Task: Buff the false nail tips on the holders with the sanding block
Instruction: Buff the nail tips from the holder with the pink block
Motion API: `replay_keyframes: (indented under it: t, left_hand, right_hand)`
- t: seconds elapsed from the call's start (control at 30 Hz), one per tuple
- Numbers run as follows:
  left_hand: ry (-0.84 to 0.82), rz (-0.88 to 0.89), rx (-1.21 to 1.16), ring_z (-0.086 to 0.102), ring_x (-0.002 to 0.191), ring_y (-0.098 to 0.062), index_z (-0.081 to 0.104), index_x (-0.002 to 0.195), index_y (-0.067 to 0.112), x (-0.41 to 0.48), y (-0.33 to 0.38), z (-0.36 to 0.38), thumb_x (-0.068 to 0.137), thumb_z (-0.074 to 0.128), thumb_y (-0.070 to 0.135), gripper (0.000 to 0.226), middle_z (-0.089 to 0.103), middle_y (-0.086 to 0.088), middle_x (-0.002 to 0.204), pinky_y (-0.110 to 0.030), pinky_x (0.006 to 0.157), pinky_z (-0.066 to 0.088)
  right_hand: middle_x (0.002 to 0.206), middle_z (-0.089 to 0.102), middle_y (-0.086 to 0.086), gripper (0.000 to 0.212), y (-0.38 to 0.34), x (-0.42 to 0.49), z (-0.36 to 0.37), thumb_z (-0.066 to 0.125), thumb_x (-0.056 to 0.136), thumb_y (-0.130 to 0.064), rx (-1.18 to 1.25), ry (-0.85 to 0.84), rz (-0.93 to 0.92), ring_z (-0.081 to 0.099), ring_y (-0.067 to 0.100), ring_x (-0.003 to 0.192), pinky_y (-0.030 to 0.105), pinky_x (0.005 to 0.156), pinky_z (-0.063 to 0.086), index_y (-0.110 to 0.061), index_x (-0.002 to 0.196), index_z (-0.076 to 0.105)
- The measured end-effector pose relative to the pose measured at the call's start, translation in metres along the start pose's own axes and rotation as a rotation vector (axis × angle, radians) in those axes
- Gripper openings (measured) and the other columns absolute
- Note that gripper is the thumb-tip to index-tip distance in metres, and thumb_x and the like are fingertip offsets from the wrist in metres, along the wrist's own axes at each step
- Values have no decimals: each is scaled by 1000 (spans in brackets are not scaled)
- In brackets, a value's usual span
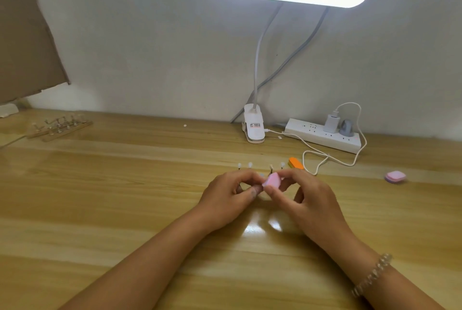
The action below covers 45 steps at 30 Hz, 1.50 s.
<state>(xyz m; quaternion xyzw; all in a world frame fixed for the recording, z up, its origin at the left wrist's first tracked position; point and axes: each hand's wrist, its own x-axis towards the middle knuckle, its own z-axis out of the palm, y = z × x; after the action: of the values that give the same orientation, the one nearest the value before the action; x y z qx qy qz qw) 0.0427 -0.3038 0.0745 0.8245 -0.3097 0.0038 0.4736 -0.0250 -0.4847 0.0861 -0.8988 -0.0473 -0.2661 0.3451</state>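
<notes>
**A tight pinch beside a row that tips easily**

My right hand (306, 197) has its grip closed round the pink sanding block (272, 180), thumb underneath and fingers on top. My left hand (225, 196) pinches one holder (261, 175), tip end up against the block, just above the desk (125, 184). The block and my fingers hide most of that tip, so I cannot tell how squarely the two meet.

That is the first risk, I think. If I press too hard or at a slant, the tip could pop off its holder or come out unevenly scuffed.

The other nail tips (250, 165) stand upright just behind my knuckles, so a long stroke away from me could knock them over.

The orange block (296, 163) and the white cable (325, 157) lie near my right hand. A wide swing might drag either into the row.
</notes>
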Motion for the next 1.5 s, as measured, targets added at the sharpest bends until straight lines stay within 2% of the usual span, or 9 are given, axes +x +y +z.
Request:
replay_keyframes:
  t: [0.3,0.43,0.6,0.7,0.87,1.0,1.1,1.27,1.5]
  left_hand:
    - [0,-8,-2,41,47,-1,73,99,32,0,1,0,94,64,17,19,63,24,80,-21,56,30]
    - [-2,-23,-9,42,46,1,75,99,28,0,2,0,91,65,13,20,62,25,76,-19,55,29]
    - [4,-22,1,44,47,4,77,96,30,0,2,1,91,69,19,14,61,26,75,-19,54,28]
    - [-7,-25,2,47,50,9,77,96,29,0,2,1,89,69,14,18,61,25,78,-18,57,31]
    - [0,-12,10,44,48,6,78,97,29,0,2,0,91,69,19,14,61,26,75,-19,54,28]
    - [4,-4,0,42,48,1,77,98,29,1,2,0,91,66,12,21,64,26,77,-21,56,31]
    - [24,12,-16,35,46,-4,75,98,30,1,1,1,94,66,17,17,61,31,67,-20,53,28]
    - [16,-6,-7,41,53,-3,75,104,32,1,1,0,94,63,19,20,72,19,93,-27,62,39]
    - [7,-23,24,51,64,-9,74,100,26,-1,3,0,96,62,18,15,68,17,85,-31,67,43]
  right_hand:
    - [85,62,-15,31,-2,-2,-2,63,78,-60,-74,12,-6,52,6,62,39,64,50,-33,94,66]
    - [85,60,-18,38,-8,-8,1,61,74,-66,-133,-52,-88,48,0,57,28,54,45,-34,94,61]
    - [85,62,-16,35,-3,-1,-3,65,76,-61,-99,32,16,48,-1,62,36,63,49,-31,92,61]
    - [85,59,-17,37,-7,-7,-1,63,74,-64,-166,-41,-84,46,-2,59,28,55,44,-32,93,61]
    - [83,59,-16,36,-3,-1,-3,62,75,-65,-120,30,11,48,-3,63,31,60,44,-33,89,62]
    - [84,59,-18,40,-7,-7,0,60,73,-71,-157,-36,-67,49,0,61,27,55,45,-36,92,60]
    - [83,61,-16,36,-1,0,-2,63,75,-65,-98,52,29,50,-2,63,34,64,49,-33,89,63]
    - [84,59,-17,43,-7,-7,0,58,73,-74,-112,-42,-70,51,5,61,28,55,45,-36,93,61]
    - [85,58,-17,41,-8,-7,-1,59,74,-70,-163,-30,-59,46,-2,59,33,57,48,-34,95,61]
